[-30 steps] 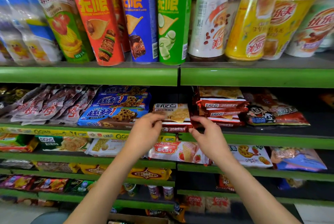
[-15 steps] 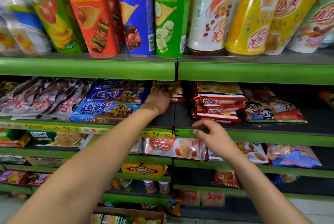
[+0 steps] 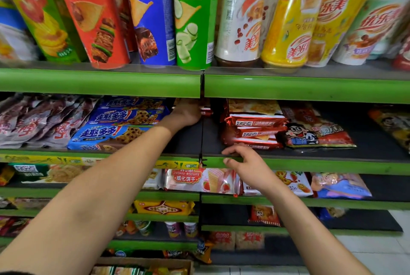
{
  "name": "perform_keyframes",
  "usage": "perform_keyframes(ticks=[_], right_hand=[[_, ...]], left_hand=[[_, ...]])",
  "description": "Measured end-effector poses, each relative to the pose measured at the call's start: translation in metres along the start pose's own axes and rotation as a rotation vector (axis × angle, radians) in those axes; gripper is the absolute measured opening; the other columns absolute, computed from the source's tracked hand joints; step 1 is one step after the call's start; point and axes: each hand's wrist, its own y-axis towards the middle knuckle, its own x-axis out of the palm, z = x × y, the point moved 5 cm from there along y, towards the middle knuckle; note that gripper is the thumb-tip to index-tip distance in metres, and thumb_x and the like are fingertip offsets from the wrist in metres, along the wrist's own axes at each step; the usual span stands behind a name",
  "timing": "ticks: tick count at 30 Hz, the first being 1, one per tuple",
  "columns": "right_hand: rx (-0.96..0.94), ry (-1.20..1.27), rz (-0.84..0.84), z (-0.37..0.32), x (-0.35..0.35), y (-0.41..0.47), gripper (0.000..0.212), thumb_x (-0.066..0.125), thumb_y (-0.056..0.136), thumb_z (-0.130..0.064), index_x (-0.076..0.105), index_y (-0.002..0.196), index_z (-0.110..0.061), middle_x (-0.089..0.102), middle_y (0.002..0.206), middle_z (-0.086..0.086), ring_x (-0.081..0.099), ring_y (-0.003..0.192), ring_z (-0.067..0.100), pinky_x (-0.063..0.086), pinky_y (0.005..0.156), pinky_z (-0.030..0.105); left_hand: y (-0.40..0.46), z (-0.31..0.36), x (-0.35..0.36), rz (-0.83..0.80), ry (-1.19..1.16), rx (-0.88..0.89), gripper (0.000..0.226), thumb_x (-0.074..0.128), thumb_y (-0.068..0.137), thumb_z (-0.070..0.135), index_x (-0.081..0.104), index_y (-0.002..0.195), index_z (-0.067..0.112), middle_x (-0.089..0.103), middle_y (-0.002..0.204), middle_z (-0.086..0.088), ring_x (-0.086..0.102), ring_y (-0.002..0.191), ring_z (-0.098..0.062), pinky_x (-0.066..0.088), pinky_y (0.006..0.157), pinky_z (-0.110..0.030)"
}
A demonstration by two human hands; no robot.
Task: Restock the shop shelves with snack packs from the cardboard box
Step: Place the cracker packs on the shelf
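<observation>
My left hand [image 3: 188,113] reaches deep into the second shelf and holds a red cracker pack [image 3: 205,111] at the back of the dark gap; only the pack's right end shows past my fingers. A stack of the same red cracker packs [image 3: 253,128] lies just to the right. My right hand [image 3: 241,161] hovers at the green front lip of the shelf [image 3: 310,165], fingers loosely curled and holding nothing. The cardboard box [image 3: 144,262] sits on the floor at the bottom, with several snack packs inside.
Blue cookie packs [image 3: 119,124] lie left of the gap, and a cartoon-print red bag [image 3: 315,132] lies right of the red stack. Tall chip cans [image 3: 148,13] and drink cups [image 3: 286,19] stand on the shelf above. Lower shelves hold wafer packs [image 3: 199,180] and other snacks.
One second ago both hands held the cracker pack at the shelf's front edge. My left hand has since pushed it to the back, and my right hand let go and stayed at the lip.
</observation>
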Motion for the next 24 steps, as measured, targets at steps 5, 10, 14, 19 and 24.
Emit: perform_keyframes(ticks=[5, 10, 14, 19, 24], right_hand=[[-0.016, -0.002, 0.005, -0.001, 0.001, 0.0, 0.016, 0.065, 0.095, -0.022, 0.064, 0.108, -0.032, 0.051, 0.11, -0.023, 0.049, 0.115, 0.007, 0.039, 0.101, 0.029], [-0.009, -0.002, 0.013, -0.004, 0.002, -0.002, 0.016, 0.065, 0.095, -0.022, 0.064, 0.107, -0.033, 0.054, 0.111, -0.018, 0.05, 0.116, 0.01, 0.041, 0.103, 0.032], [0.013, 0.033, 0.04, -0.006, 0.002, -0.004, 0.014, 0.065, 0.095, -0.019, 0.067, 0.105, -0.029, 0.06, 0.113, -0.008, 0.055, 0.113, 0.01, 0.045, 0.1, 0.031], [0.008, 0.065, 0.031, -0.006, 0.0, -0.005, 0.015, 0.063, 0.096, -0.016, 0.067, 0.105, -0.027, 0.062, 0.113, -0.006, 0.058, 0.104, 0.002, 0.044, 0.079, 0.006], [0.024, 0.107, 0.041, -0.005, 0.001, -0.007, 0.025, 0.065, 0.094, -0.016, 0.067, 0.096, -0.042, 0.069, 0.101, -0.021, 0.062, 0.092, -0.007, 0.041, 0.067, -0.002]], left_hand=[[-0.037, 0.042, 0.009, -0.083, -0.583, -0.085, 0.039, 0.044, 0.108, 0.03, 0.054, 0.131, 0.0, 0.061, 0.126, -0.02, 0.062, 0.074, -0.02, 0.051, 0.05, -0.017], [-0.068, 0.075, 0.019, -0.407, -0.785, -0.234, 0.027, 0.058, 0.099, 0.042, 0.058, 0.107, 0.016, 0.065, 0.091, -0.005, 0.061, 0.067, -0.017, 0.056, 0.046, -0.023], [-0.074, 0.075, 0.02, -0.415, -0.965, -0.3, 0.009, 0.066, 0.097, 0.021, 0.062, 0.098, 0.013, 0.07, 0.076, -0.007, 0.064, 0.066, -0.02, 0.061, 0.06, -0.033], [-0.091, 0.051, 0.008, -0.34, -1.266, -0.316, 0.008, 0.062, 0.095, 0.002, 0.066, 0.089, 0.005, 0.072, 0.081, -0.011, 0.071, 0.073, -0.023, 0.063, 0.054, -0.035], [-0.126, 0.002, -0.003, -0.217, -1.277, -0.284, 0.029, 0.062, 0.09, -0.007, 0.057, 0.117, 0.003, 0.07, 0.107, -0.015, 0.072, 0.089, -0.026, 0.062, 0.059, -0.037]])
